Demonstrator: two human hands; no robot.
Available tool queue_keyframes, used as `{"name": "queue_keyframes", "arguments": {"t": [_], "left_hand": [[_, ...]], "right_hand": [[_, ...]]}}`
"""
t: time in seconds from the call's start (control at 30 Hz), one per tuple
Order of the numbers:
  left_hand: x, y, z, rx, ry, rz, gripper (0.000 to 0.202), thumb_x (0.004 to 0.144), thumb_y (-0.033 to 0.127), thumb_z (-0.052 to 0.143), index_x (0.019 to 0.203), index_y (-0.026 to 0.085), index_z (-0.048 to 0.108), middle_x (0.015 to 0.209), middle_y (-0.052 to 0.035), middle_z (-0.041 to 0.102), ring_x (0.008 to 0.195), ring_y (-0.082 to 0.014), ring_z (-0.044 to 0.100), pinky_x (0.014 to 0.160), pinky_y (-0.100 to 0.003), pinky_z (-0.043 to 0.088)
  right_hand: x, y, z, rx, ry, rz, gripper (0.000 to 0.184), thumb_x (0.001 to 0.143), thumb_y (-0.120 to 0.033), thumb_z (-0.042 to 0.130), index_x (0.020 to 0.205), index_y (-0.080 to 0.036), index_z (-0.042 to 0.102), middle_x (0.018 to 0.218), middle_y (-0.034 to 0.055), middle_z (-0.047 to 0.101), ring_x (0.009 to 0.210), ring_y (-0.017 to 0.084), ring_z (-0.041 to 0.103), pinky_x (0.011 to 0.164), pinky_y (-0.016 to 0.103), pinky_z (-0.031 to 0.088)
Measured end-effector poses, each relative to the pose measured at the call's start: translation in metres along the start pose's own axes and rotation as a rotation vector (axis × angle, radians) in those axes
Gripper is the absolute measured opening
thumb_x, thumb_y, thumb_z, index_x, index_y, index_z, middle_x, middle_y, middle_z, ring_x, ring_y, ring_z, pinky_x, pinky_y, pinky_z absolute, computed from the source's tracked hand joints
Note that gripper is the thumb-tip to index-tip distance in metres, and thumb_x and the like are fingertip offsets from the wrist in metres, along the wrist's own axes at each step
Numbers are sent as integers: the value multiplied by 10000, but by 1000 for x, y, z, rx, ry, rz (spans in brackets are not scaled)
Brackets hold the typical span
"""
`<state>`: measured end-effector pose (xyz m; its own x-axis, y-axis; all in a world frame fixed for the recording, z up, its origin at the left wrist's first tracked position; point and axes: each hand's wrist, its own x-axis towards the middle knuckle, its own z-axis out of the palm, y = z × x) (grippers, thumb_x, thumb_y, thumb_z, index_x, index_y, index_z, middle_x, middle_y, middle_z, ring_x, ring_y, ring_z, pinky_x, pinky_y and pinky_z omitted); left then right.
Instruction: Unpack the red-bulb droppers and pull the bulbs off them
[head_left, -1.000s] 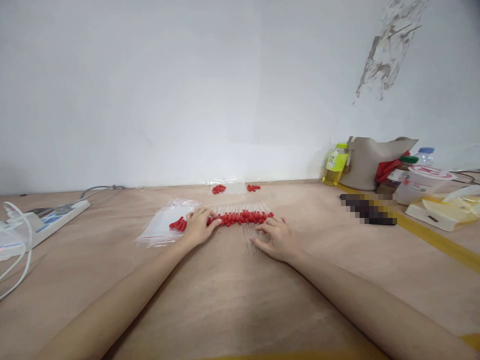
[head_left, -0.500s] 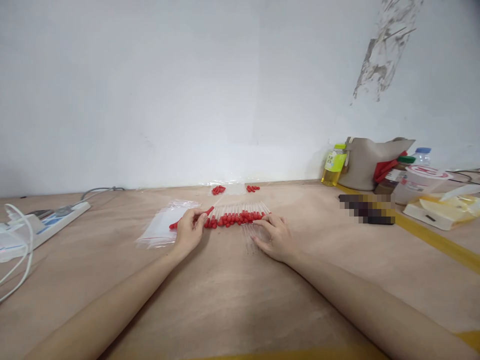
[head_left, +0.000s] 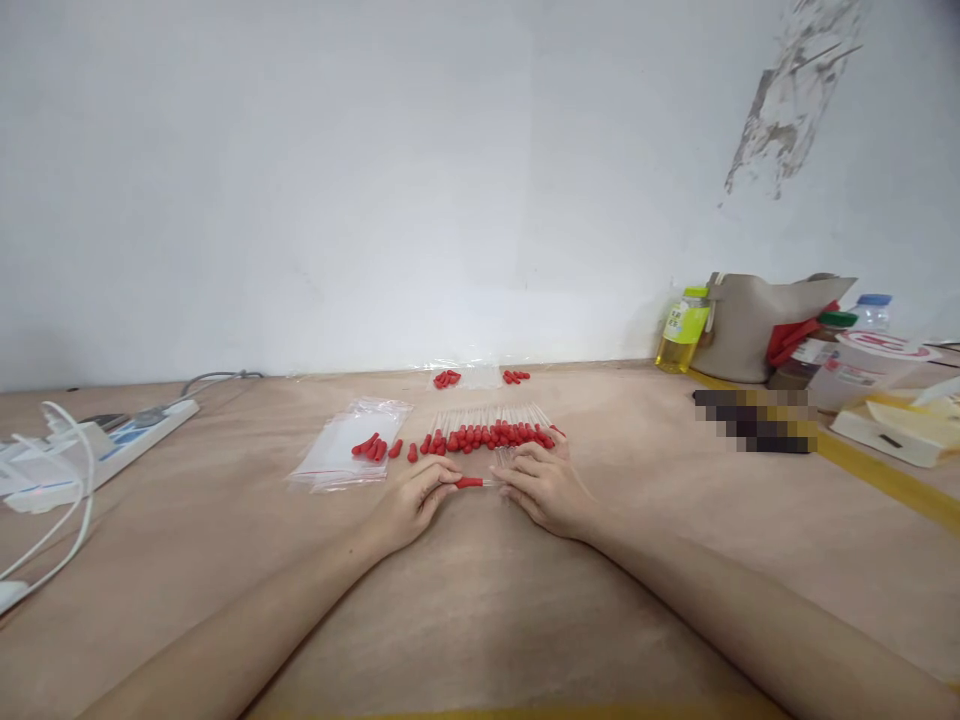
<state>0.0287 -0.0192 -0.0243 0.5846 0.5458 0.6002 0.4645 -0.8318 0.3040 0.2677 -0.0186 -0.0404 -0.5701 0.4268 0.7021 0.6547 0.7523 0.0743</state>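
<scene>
Evidently, the bulb lies with its long axis nine to three o'clock, pinched at its nine o'clock end by the left hand, the nearer one. At three o'clock a tube lines up with it, running to the right hand, whose hold I cannot tell. Droppers lie at twelve, bags towards ten.

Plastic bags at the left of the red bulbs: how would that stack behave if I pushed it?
The bags look thin and wrinkled at the edges, so they would probably bend and flop. Layered unevenly, they may slide over one another. The loose red bulbs lying on them look rounded, so some could roll off.
</scene>
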Motion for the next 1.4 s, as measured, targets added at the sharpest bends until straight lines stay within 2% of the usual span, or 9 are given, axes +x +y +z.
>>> {"name": "queue_keyframes", "arguments": {"t": [0.17,0.33,0.6,0.77,0.9,1.03,1.13,1.3,1.4], "left_hand": [[5,9,3,61,-72,-35,214,845,251,477,1036,187,550,1018,-72,570,949,-172,522,825,-315,419],[9,9,9,214,-96,-23,207,863,301,451,831,189,621,763,-25,602,753,-157,506,734,-313,377],[7,10,11,240,-114,46,266,880,253,393,707,161,573,689,-26,553,697,-149,460,689,-298,343],[5,9,9,241,-127,32,249,874,229,390,721,164,576,681,-27,551,711,-159,471,707,-314,355],[-4,-1,0,221,-41,-62,227,872,238,402,766,172,592,694,-23,544,698,-151,490,705,-303,388],[-5,-15,-8,158,139,-173,207,865,246,418,957,200,598,863,-39,547,813,-150,520,749,-287,425],[0,-26,-16,245,269,-298,255,854,249,407,1020,196,593,937,-59,512,851,-165,519,734,-295,437],[0,-51,-41,399,293,-467,292,818,228,388,1025,179,588,790,-40,511,751,-166,538,670,-294,443],[-5,-64,-50,438,257,-531,317,775,281,462,1063,175,538,806,-32,559,674,-155,540,638,-286,441]], "right_hand": [[3,-8,-2,18,3,2,208,868,-266,429,864,-222,632,681,-6,593,748,134,461,906,392,213],[6,-11,-5,36,10,-15,240,866,-254,422,779,-200,640,604,-4,559,692,129,418,847,373,222],[2,-9,-4,73,20,-57,202,849,-228,439,762,-211,621,557,-22,521,667,124,387,840,359,213],[-1,-7,-4,77,29,-55,193,837,-225,450,746,-202,619,548,-20,518,667,124,397,841,355,217],[-6,2,-8,71,70,48,217,839,-247,460,727,-207,642,556,-11,552,669,126,422,831,350,221],[-3,3,-7,87,125,195,187,834,-305,495,791,-236,663,597,-14,612,624,113,455,802,332,229],[5,-4,-3,118,132,312,161,816,-272,501,762,-203,636,622,-8,629,614,111,487,783,315,242],[11,-7,8,103,109,338,156,819,-224,481,808,-217,637,722,4,667,665,121,525,793,314,243],[11,-4,13,86,110,310,176,824,-206,487,832,-248,659,700,-16,668,654,107,529,811,318,233]]}}
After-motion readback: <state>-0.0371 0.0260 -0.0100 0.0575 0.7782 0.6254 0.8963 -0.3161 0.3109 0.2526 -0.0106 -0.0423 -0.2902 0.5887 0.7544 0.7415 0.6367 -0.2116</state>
